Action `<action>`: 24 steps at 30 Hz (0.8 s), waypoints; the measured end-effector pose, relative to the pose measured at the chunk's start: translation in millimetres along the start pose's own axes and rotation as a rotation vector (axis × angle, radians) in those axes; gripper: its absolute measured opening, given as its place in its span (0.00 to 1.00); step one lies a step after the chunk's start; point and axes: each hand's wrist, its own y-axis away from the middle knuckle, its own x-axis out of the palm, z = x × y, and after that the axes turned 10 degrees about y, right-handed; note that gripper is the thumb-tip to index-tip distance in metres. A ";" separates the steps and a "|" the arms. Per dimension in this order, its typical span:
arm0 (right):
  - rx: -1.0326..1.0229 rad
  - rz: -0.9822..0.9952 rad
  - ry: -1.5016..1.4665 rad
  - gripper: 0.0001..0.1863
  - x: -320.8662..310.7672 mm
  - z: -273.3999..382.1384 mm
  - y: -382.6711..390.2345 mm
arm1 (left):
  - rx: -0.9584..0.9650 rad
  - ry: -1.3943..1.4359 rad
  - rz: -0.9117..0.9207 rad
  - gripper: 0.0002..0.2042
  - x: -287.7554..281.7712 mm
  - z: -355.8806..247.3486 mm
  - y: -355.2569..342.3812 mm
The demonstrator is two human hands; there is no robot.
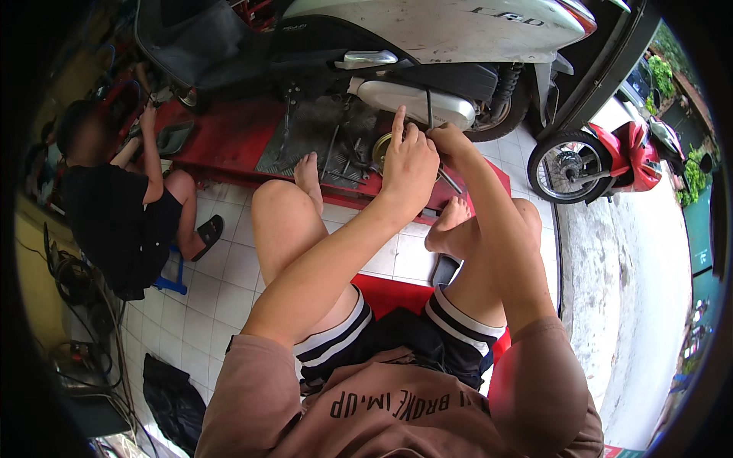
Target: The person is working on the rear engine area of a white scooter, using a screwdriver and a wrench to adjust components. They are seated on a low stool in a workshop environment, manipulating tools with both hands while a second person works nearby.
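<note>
My left hand (411, 164) is raised in front of the scooter's lower side, its index finger stretched up and its other fingers curled. Whatever those curled fingers hold, if anything, is hidden. Right beside it, my right hand (452, 142) is closed at the lower end of a dark rod (430, 108), which stands up across the scooter's silver side cover (397, 99). A metal bar (450, 181) shows just below the hands. Partly behind my left hand is a round yellowish dish (379, 151). The white and black scooter (427, 38) stands beyond them.
Tools, including a wrench (331, 149), lie on a dark ribbed mat on the red platform (229, 137). At the left another person (107, 191) sits low, hands raised. A red motorbike (634, 164) stands at the right. Cables (72, 278) hang at the far left.
</note>
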 end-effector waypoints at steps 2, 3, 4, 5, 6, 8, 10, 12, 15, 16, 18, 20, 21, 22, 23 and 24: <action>-0.011 -0.022 -0.143 0.17 9.4 4.1 1.3 | -0.085 0.045 0.008 0.14 16.2 6.5 -1.1; 0.047 -0.025 -0.111 0.14 8.2 4.5 -2.2 | -0.122 0.120 0.009 0.13 29.9 11.5 -1.7; 0.061 0.008 -0.167 0.14 5.2 -0.1 -9.3 | -0.153 0.196 0.010 0.13 33.4 14.3 -3.3; 0.074 0.040 -0.224 0.14 2.6 -6.1 -15.5 | -0.135 0.310 -0.007 0.12 37.0 19.7 -2.0; 0.081 0.080 -0.276 0.13 3.4 -5.9 -16.1 | -0.188 0.376 0.019 0.11 38.2 23.4 -0.6; 0.111 0.240 -0.256 0.13 -6.4 -8.0 -12.4 | -0.291 0.507 0.069 0.11 41.2 28.1 2.1; 0.122 0.392 -0.181 0.14 -19.0 -8.2 -11.6 | -0.304 0.501 0.045 0.12 55.7 29.8 5.2; 0.117 0.455 -0.155 0.14 -27.1 -13.9 -10.5 | -0.359 0.516 0.089 0.12 65.3 22.2 3.2; 0.035 0.631 -0.222 0.15 -37.2 -30.2 -11.6 | -0.410 0.567 0.064 0.13 71.4 9.7 5.1; 0.008 0.604 -0.170 0.15 -43.5 -35.9 -11.6 | -0.384 0.575 0.049 0.14 74.0 6.5 6.0; -0.049 0.560 -0.073 0.15 -51.8 -42.9 -7.9 | -0.335 0.582 0.025 0.19 79.4 7.0 3.2; -0.039 0.664 -0.228 0.15 -52.5 -51.8 -8.0 | -0.435 0.856 -0.174 0.24 99.1 5.1 0.5; -0.028 0.614 -0.249 0.14 -45.5 -59.0 -10.2 | -0.604 1.184 -0.292 0.25 110.0 -1.4 -9.2; -0.026 0.551 -0.268 0.14 -41.1 -58.6 -9.9 | -0.757 1.517 -0.420 0.26 108.1 -7.2 -18.7; -0.073 0.608 -0.368 0.13 -36.8 -59.8 -8.0 | -0.846 1.862 -0.261 0.25 106.4 -9.7 -23.4; -0.125 0.680 -0.467 0.12 -24.3 -55.0 -1.2 | -0.871 2.050 -0.209 0.25 96.0 -7.5 -25.2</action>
